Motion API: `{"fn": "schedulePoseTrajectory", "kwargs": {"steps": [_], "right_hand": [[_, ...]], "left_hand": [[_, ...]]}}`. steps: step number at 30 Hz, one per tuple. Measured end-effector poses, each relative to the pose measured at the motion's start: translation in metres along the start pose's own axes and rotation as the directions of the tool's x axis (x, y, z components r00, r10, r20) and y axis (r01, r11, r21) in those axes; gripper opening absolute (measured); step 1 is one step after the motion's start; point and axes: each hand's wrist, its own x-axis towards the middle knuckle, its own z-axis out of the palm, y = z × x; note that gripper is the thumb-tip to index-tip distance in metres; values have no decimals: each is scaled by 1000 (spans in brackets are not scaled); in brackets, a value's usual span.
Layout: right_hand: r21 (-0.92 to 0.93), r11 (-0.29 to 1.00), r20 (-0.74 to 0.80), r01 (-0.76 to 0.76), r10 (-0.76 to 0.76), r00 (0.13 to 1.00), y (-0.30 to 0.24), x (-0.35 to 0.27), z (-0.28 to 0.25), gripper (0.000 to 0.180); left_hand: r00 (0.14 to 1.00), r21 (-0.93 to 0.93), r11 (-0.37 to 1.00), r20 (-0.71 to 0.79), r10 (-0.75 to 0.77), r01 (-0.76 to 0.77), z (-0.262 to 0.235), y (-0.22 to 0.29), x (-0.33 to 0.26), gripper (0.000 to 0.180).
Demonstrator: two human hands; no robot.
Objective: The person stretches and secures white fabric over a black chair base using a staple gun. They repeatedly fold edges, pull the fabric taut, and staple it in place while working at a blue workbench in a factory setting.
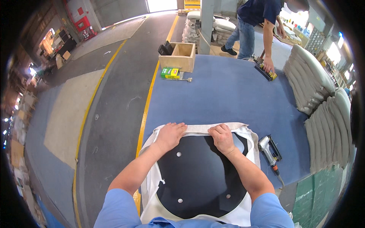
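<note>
A black seat panel (201, 178) with several round pale holes lies in front of me on the blue table. White fabric (152, 186) wraps around its sides and spreads beyond its edge. At the far edge my left hand (171, 136) grips the fabric's folded border, its fingers curled over it. To its right, my right hand (221, 137) pinches the same border. Between the two hands the border runs as a pale strip (197, 129). A staple gun (269, 150) with an orange hose fitting rests on the table to the right of the panel.
On the blue table (220, 95) stand a wooden box (182, 57) and a green-yellow carton (170, 73). Stacked grey cushions (310, 81) line the right side. A co-worker (258, 26) at the far right reaches for another staple gun (266, 72). A yellow-lined floor runs along the left.
</note>
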Motion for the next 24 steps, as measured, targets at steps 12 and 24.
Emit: {"fn": "schedulePoseTrajectory", "kwargs": {"steps": [12,24], "right_hand": [[14,999,75,-44,43,996,1,-11,-9,16],[-467,451,-40,-761,849,527,72,-190,-178,32]], "left_hand": [[549,-314,702,826,-130,639,41,3,114,58],[509,-286,770,859,-58,571,35,13,114,63]]}}
